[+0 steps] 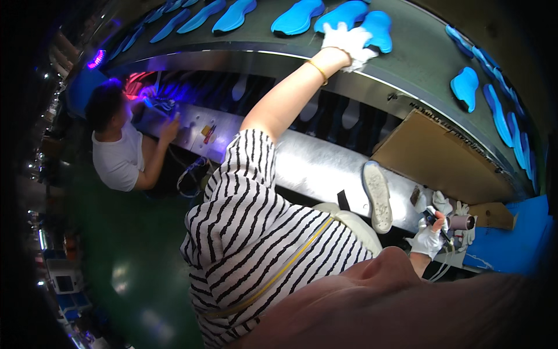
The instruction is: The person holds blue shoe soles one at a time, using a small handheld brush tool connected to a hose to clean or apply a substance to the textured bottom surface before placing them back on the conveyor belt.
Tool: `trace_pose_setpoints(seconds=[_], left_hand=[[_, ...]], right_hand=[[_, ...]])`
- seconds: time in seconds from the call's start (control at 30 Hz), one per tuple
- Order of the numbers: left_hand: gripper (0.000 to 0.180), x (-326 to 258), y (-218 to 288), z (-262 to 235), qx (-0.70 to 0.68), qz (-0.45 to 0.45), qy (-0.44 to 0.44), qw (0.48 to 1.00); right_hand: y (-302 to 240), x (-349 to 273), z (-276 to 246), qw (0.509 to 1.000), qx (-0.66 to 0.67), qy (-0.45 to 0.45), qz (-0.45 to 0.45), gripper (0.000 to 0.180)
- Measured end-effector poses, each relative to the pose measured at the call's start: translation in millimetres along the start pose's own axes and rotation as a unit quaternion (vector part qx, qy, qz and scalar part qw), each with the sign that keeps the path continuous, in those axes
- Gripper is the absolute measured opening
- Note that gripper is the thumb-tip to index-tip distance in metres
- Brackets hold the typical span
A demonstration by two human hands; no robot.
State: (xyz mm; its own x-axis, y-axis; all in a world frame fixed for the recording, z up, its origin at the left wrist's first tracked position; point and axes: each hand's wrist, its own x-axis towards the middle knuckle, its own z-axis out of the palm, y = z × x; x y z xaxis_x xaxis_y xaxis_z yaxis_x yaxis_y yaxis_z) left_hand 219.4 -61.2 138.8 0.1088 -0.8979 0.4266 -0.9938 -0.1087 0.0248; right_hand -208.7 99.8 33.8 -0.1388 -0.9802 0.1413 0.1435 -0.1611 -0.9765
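My left hand (349, 45) wears a white glove and reaches far forward onto the dark conveyor belt (250, 43). Its fingers are spread at the near end of a blue shoe sole (344, 13). Just right of them lies another blue shoe sole (378, 29), close to the thumb side; whether the glove touches it is unclear. Low at the right, my gloved right hand (428, 239) is closed around a small black and silver gun-shaped tool (431, 216) with thin pale tubes trailing from it. A whitish shoe sole (378, 196) lies on the metal bench (314, 168), left of that hand.
More blue soles (235, 15) line the belt, some (465, 87) along its right side. A cardboard sheet (444, 154) leans at the bench's back. Beside my right hand are a brownish cylinder (462, 223), white gloves (442, 202) and a blue panel (511, 238). A co-worker (122, 145) sits left.
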Motion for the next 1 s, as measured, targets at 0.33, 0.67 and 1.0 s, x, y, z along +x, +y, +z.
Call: trace_pose_setpoints(seconds=[0.33, 0.67, 1.0], left_hand=[[0.03, 13, 6, 18, -0.035, 0.101, 0.096, 0.99], [0.013, -2, 23, -14, 0.025, 0.203, 0.253, 0.946], [0.039, -46, 41, -88, -0.749, 0.142, 0.324, 0.56]], right_hand=[[1, 12, 8, 0.999, 0.014, 0.016, 0.033, 0.04], [14, 14, -2, 0.996, 0.066, -0.062, -0.013, 0.015], [3, 12, -13, 0.997, 0.054, -0.058, -0.001, 0.017]])
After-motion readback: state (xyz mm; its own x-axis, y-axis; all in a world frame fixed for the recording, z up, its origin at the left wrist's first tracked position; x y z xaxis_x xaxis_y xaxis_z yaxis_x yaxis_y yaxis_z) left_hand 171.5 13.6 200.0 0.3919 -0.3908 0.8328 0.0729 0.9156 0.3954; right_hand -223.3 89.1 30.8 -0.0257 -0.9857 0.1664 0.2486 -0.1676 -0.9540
